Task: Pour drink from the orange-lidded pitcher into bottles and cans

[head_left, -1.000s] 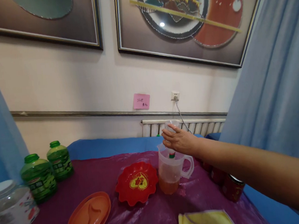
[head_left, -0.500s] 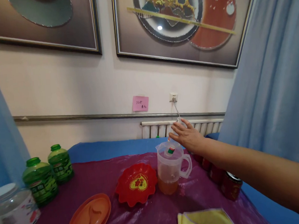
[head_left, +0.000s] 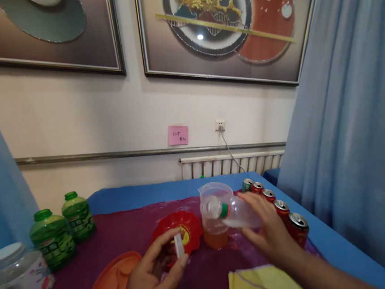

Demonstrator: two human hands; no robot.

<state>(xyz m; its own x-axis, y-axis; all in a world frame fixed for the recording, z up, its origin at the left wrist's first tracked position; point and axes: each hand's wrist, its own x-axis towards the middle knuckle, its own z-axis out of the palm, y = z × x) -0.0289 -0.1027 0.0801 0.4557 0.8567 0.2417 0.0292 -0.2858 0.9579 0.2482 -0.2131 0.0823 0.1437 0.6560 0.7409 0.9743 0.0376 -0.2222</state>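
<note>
My right hand is wrapped round a clear plastic bottle with a green and red label. The bottle lies nearly sideways, its open mouth pointing left in front of the clear pitcher, which holds some amber liquid. Between the thumb and fingers of my left hand is a small white cap, seen edge-on. That hand is above the near edge of the red scalloped plate, partly covering it.
An orange lid lies front left, beyond it two green bottles and a clear jar. Several cans line the right side. A folded yellow cloth is at the front edge.
My right hand has come down and back from above the pitcher, and the bottle is now tilted sideways. My left hand has entered with the white cap. The view has shifted slightly.
</note>
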